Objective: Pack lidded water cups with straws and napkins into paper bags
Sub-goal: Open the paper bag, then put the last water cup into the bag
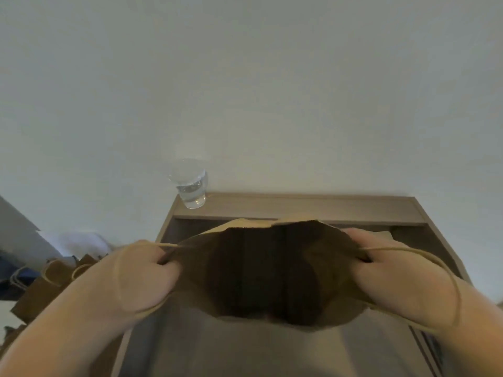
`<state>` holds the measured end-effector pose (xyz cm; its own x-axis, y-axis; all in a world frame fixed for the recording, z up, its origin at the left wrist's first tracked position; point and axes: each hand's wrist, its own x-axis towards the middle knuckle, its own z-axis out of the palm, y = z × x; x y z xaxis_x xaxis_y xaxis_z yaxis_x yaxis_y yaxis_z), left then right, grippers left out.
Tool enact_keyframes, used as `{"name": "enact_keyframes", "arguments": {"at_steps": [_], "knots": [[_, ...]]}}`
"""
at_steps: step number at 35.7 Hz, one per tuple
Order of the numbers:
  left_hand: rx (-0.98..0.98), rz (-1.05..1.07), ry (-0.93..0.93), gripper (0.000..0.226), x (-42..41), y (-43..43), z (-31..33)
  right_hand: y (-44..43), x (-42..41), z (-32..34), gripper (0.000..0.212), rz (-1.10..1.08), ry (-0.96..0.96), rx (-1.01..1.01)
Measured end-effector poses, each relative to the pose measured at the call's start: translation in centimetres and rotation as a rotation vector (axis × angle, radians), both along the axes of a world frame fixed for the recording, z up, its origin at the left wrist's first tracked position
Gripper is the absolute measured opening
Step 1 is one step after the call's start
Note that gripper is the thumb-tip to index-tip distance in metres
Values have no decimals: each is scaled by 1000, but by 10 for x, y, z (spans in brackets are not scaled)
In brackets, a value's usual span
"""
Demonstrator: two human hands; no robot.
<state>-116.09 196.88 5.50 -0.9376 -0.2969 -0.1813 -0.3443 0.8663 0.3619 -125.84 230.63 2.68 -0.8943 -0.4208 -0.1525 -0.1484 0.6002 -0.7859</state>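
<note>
Brown spare bags (51, 278) heaped far left. Left hand (141, 273) grip clenched on paper bag (272, 270) left rim; clear smooth water cup (190, 186) beyond, on wood-tone worktop (326, 206) corner. Pulls crinkled mouth wide; right hand (394, 270) clenched on right rim, twine handle (435, 265) over wrist.

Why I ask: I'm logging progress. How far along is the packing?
Done: nothing visibly packed. In hand: the left hand and right hand pull the bag open. Left: the cup of water stands on the ledge; straws, napkins not clearly seen.
</note>
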Motion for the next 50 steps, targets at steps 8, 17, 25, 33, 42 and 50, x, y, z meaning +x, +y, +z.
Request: {"name": "enact_keyframes", "arguments": {"at_steps": [8,17,25,33,42,50], "knots": [[707,-115,-6,52,4,-43,-22,-75,4,-7,86,435,-191,81],[849,29,-33,46,4,-48,-50,-133,-82,64,33,615,-250,50],[720,157,-31,29,6,-38,-63,-311,-151,34,97,155,193,338],[727,195,-14,29,13,-37,-73,-359,-178,-2,99,86,271,512],[735,208,-23,39,7,-22,-77,-291,-122,63,108,174,305,501],[751,129,11,27,-21,17,-65,-160,-24,150,86,233,333,307]]}}
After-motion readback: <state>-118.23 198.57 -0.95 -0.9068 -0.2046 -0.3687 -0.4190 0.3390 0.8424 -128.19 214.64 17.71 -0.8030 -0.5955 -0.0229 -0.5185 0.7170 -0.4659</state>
